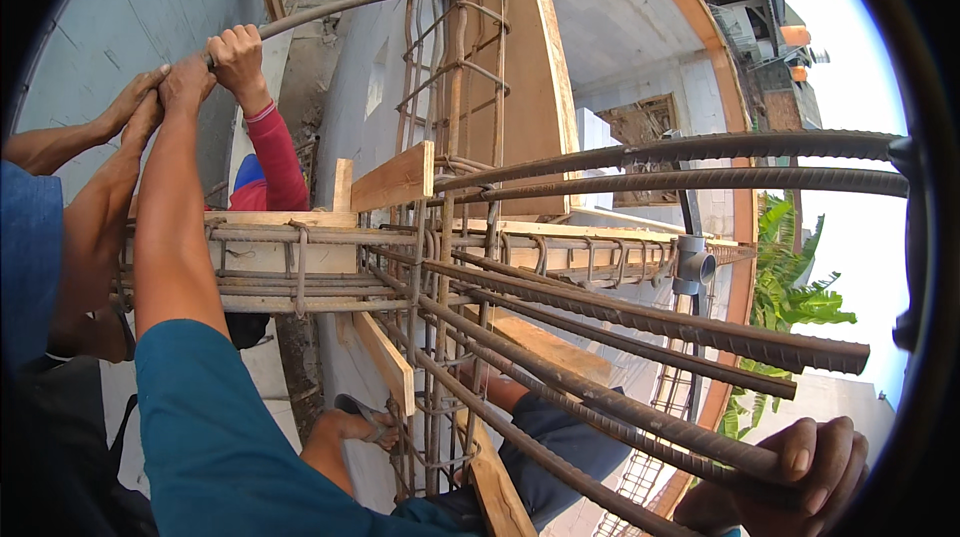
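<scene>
My left arm, in a teal sleeve, reaches to the upper left. There my left hand is closed at the end of a long, slightly bent metal bar. Its other end meets an upright rebar cage. Two other people's hands crowd the same end: a hand from a red sleeve grips beside mine, and hands from a blue sleeve are bunched against it. At the lower right, my right hand wraps round a thick ribbed rebar jutting from the cage joint.
More rebars stick out to the right. A horizontal beam cage crosses the middle between wooden boards. A grey pipe fitting stands behind. Below, a sandalled foot is near the cage. A grey wall rises at left.
</scene>
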`<state>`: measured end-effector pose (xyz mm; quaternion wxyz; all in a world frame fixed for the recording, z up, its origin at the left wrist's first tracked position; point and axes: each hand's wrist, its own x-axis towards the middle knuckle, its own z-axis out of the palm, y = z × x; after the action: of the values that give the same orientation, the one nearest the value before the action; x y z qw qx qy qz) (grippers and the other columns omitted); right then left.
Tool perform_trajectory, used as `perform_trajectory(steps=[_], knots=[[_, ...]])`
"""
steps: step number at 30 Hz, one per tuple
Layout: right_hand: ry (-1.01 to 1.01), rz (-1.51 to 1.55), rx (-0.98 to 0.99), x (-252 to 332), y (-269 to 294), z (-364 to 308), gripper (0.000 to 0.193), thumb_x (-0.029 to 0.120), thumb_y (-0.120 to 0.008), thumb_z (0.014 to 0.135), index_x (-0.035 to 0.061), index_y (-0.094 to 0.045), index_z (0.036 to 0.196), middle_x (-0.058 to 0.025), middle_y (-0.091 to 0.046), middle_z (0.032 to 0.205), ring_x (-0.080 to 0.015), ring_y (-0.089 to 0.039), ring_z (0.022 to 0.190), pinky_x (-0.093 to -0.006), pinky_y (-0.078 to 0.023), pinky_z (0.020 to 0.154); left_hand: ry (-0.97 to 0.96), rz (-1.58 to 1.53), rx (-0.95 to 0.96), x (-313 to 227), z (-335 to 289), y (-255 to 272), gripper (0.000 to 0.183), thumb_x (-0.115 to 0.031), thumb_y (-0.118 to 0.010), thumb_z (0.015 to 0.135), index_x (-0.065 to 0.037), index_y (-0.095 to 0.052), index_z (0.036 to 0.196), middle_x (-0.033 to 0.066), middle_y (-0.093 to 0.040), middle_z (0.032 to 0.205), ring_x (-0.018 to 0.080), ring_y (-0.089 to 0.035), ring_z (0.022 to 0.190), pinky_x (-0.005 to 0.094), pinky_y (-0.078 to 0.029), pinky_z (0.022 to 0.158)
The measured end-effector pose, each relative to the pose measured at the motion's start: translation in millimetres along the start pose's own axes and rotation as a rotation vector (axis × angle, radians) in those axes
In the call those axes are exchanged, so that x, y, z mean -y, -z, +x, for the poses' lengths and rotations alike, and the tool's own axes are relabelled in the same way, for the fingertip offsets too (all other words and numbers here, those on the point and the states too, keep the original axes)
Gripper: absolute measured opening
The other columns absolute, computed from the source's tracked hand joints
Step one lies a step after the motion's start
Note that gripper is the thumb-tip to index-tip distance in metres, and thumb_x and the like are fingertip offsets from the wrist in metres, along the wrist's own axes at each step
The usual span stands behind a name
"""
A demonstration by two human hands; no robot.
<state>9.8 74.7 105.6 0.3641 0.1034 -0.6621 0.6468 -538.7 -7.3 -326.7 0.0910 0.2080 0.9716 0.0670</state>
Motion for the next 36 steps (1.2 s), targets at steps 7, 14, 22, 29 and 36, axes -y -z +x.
perform_trajectory(steps=[7,14,22,29,36], knots=[[-0.307,-0.178,0.016,11.1,-18.2,19.2,0.033,0.036,-0.051,0.097,0.0195,-0.054,0.069,0.0056,-0.056,0.084,-0.0195,-0.049,0.097,-0.0495,-0.037,0.093,0.032,-0.043,-0.016,-6.9,-15.3,6.8,0.030,-0.020,-0.056,0.083,-0.006,-0.065,0.107,0.0189,-0.066,0.112,0.0348,-0.063,0.107,0.0430,-0.050,0.090],[-0.155,-0.356,-0.112,1.9,-32.2,16.7,0.033,0.012,-0.033,0.099,0.0127,-0.038,0.067,-0.0006,-0.043,0.072,-0.0128,-0.046,0.073,-0.0332,-0.045,0.073,0.108,0.002,0.188,-22.9,-55.4,-13.9,0.044,-0.020,-0.060,0.081,-0.010,-0.054,0.123,0.0157,-0.065,0.118,0.0302,-0.059,0.116,0.0409,-0.046,0.099],[-0.286,-0.152,0.015,9.4,-16.5,15.3,0.036,0.039,-0.046,0.099,0.0172,-0.054,0.071,0.0038,-0.056,0.087,-0.0207,-0.050,0.097,-0.0515,-0.035,0.098,0.061,-0.039,0.024,-10.2,-22.8,-1.4,0.031,-0.020,-0.059,0.083,-0.010,-0.063,0.112,0.0170,-0.066,0.114,0.0334,-0.063,0.108,0.0430,-0.050,0.091],[-0.338,-0.194,0.025,1.3,-27.6,28.0,0.036,0.041,-0.046,0.099,0.0179,-0.054,0.072,0.0032,-0.058,0.089,-0.0218,-0.051,0.099,-0.0543,-0.038,0.096,0.075,-0.081,-0.002,-15.2,-33.4,2.8,0.029,-0.021,-0.059,0.084,-0.009,-0.063,0.110,0.0166,-0.067,0.111,0.0347,-0.063,0.107,0.0435,-0.050,0.090],[-0.226,-0.317,-0.097,2.3,-32.8,19.4,0.045,0.033,-0.030,0.105,0.0134,-0.048,0.069,-0.0015,-0.051,0.073,-0.0194,-0.055,0.085,-0.0484,-0.050,0.089,0.089,-0.036,0.154,-32.4,-74.6,-7.9,0.040,-0.020,-0.062,0.081,-0.007,-0.055,0.119,0.0175,-0.064,0.118,0.0326,-0.062,0.111,0.0415,-0.050,0.091]])
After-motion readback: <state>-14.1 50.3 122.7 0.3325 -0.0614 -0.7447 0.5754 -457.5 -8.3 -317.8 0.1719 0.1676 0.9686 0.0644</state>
